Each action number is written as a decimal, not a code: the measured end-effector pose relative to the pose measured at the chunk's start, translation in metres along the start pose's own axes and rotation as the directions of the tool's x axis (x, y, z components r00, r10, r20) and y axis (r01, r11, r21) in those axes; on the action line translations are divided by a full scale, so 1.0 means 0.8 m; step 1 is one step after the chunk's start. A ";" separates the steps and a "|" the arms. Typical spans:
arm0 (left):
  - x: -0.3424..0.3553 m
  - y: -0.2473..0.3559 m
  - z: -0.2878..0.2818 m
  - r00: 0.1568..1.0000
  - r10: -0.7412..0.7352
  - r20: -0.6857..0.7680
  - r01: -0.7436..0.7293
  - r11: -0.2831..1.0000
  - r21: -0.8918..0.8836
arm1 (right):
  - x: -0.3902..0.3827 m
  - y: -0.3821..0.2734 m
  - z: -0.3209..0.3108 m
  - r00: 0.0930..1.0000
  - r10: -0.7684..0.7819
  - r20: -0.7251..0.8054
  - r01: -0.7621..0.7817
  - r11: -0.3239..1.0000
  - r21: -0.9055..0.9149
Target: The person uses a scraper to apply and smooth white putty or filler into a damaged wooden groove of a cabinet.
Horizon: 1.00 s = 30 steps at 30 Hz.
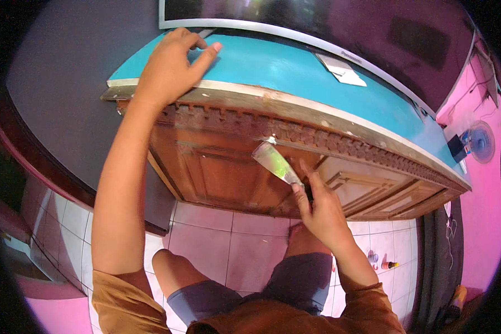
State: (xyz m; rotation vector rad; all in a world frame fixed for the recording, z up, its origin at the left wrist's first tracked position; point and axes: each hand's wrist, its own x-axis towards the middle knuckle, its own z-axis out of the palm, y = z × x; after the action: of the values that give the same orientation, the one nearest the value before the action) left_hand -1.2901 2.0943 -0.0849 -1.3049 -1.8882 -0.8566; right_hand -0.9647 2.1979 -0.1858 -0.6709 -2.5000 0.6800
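My right hand (324, 214) is closed round the handle end of a putty knife (278, 163). Its wide, shiny blade shows a bright green patch. The blade's broad end points up and left, close to a small white lump (271, 139) at the carved trim of a brown wooden cabinet (222, 172). I cannot tell whether blade and trim touch. My left hand (175, 64) rests on the cabinet's blue top (256, 64) at the left end, thumb apart from the bent fingers, holding nothing.
A large flat screen (339, 33) stands along the back of the blue top. White papers (342, 69) lie before it. At the right end are a dark small box (457, 147) and a clear round container (479, 142). Small bottles (388, 265) lie on the tiled floor (206, 228).
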 end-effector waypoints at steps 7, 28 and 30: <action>0.005 0.005 0.023 0.996 -0.013 0.091 0.015 1.000 -0.020 | -0.097 0.047 0.121 0.956 -0.249 0.154 0.143 0.856 0.497; 0.000 -0.032 0.043 0.990 -0.093 0.104 0.089 0.995 0.042 | -0.127 0.078 0.072 0.972 0.235 -0.013 -0.074 0.355 0.932; -0.006 -0.029 0.053 0.998 -0.068 0.014 0.066 0.992 0.107 | -0.130 0.080 0.068 0.957 0.287 0.032 -0.071 0.127 0.989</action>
State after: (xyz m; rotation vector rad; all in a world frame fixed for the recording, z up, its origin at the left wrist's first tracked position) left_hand -1.3178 2.1196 -0.1157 -1.1940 -1.9734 -0.7686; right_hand -0.8923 2.1701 -0.2943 -0.4141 -1.2000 2.0016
